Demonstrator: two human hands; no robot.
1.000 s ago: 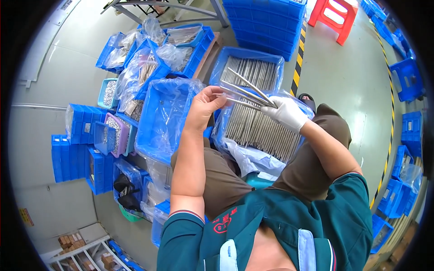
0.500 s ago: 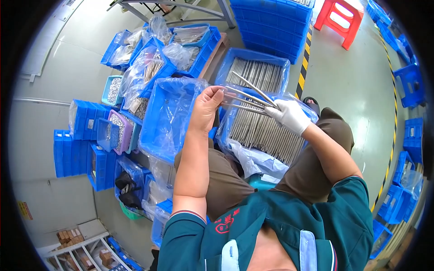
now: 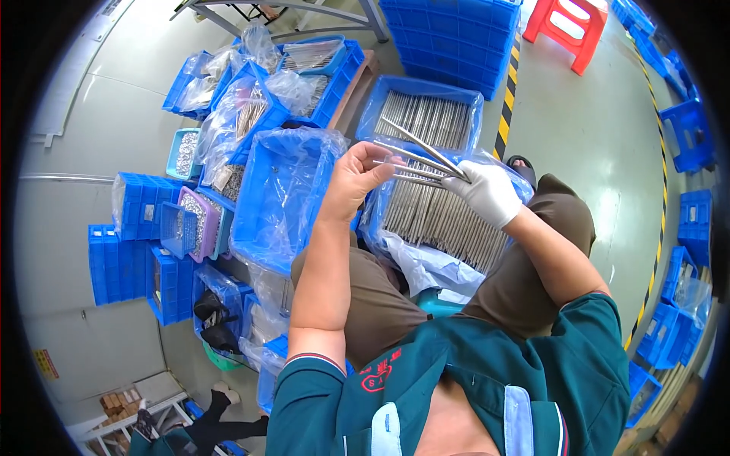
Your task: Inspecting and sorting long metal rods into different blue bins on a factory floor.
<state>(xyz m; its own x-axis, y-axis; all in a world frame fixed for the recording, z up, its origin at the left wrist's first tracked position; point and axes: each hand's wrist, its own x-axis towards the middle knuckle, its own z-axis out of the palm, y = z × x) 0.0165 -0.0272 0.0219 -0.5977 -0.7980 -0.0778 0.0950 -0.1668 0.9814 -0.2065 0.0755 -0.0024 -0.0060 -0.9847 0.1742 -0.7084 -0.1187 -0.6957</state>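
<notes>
My right hand (image 3: 490, 196), in a white glove, grips a fanned bunch of several thin metal rods (image 3: 430, 157) whose free ends point up and to the left. My bare left hand (image 3: 356, 181) is closed, thumb and fingers pinching at the ends of the lower rods. Below both hands, a plastic-lined blue bin holds rows of similar metal rods (image 3: 445, 220). Beyond it, a second blue bin (image 3: 368, 114) has more rods lying side by side. By my left forearm stands a blue bin (image 3: 262, 197) with a clear plastic liner and no rods visible inside.
Stacked blue crates (image 3: 449, 42) rise at the back, near a red stool (image 3: 569, 30). On the left are bagged bins, a purple tray (image 3: 199, 226) of small shiny parts and more blue crates (image 3: 118, 262). Another person's dark-clothed legs (image 3: 209, 429) show at lower left.
My left hand has shifted slightly right along the rods, its fingers now more curled. The right hand still holds the bunch. Another person has come into view at the lower left.
</notes>
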